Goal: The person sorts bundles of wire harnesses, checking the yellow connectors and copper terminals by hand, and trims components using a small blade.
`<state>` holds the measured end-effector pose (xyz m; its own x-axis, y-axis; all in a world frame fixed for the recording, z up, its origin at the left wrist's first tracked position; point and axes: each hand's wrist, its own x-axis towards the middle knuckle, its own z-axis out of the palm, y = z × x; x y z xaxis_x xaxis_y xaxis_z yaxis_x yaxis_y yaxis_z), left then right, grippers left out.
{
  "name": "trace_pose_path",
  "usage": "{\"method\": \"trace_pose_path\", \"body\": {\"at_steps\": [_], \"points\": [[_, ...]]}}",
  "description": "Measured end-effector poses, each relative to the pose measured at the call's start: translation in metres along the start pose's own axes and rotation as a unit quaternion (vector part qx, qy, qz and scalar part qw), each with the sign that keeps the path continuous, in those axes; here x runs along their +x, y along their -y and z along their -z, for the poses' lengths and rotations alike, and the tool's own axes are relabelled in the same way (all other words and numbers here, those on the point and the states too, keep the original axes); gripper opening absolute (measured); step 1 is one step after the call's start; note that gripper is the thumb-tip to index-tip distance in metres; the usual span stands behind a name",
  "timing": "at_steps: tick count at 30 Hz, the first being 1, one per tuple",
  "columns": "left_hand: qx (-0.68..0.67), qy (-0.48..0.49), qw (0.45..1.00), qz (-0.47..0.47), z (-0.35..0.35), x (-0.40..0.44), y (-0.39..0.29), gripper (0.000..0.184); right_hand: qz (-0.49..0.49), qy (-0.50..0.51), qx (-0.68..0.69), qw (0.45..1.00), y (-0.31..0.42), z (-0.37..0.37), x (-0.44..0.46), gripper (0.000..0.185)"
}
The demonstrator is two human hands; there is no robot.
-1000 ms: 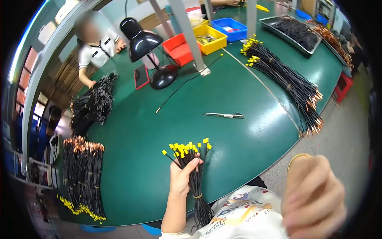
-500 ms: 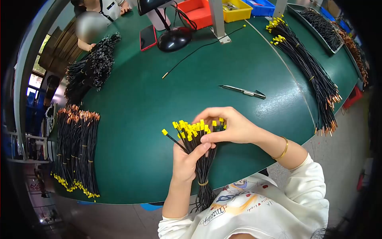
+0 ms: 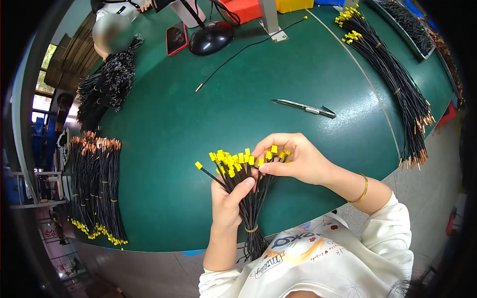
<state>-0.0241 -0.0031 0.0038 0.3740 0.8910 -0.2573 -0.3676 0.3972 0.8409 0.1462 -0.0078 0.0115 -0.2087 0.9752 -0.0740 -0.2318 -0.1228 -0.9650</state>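
Note:
My left hand [image 3: 229, 201] is wrapped round a bundle of black cables [image 3: 252, 211] with yellow connectors at the top end. A tan band ties the bundle lower down, near my shirt. On the bundle's right side, my right hand [image 3: 293, 159] pinches a cable just under its yellow connector, thumb against fingers. Some connectors stand apart to the right, between and behind these fingers. One cable sticks out to the left of the bundle. Beyond my hands, a pen [image 3: 305, 108] and a single black cable [image 3: 243, 49] lie on the green table [image 3: 174, 124].
Tied cable bundles [image 3: 97, 188] lie at the left, others [image 3: 392, 79] at the right. A dark pile [image 3: 109, 79] is by another person at the upper left. Farther back are a red-edged phone [image 3: 176, 38], a lamp base [image 3: 211, 38], a metal post [image 3: 270, 20] and a tray [image 3: 407, 27].
My right hand came from the right side to the bundle's top, and now pinches there. Some connectors have spread to the right. The view has tilted down.

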Motion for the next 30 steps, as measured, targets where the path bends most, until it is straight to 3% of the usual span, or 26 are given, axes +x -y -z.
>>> {"method": "trace_pose_path", "body": {"at_steps": [5,9,21,30], "points": [[0.043,0.010,0.999,-0.008,-0.0011,-0.0004,-0.0008,0.018,0.020,0.003,0.037,0.999,-0.0078,-0.0003,-0.0021,0.018],[0.091,0.016,0.995,-0.043,-0.0070,0.0002,-0.0004,0.022,0.026,-0.004,-0.082,0.996,-0.0005,0.0003,-0.0055,0.016],[0.027,-0.010,1.000,-0.010,-0.0032,0.0008,-0.0001,0.022,-0.025,-0.033,0.048,0.998,-0.0022,-0.0039,-0.0053,0.022],[0.023,0.004,1.000,-0.008,-0.0044,0.0005,-0.0013,0.022,0.047,0.005,0.024,0.999,-0.0013,-0.0027,-0.0068,0.030]]}}
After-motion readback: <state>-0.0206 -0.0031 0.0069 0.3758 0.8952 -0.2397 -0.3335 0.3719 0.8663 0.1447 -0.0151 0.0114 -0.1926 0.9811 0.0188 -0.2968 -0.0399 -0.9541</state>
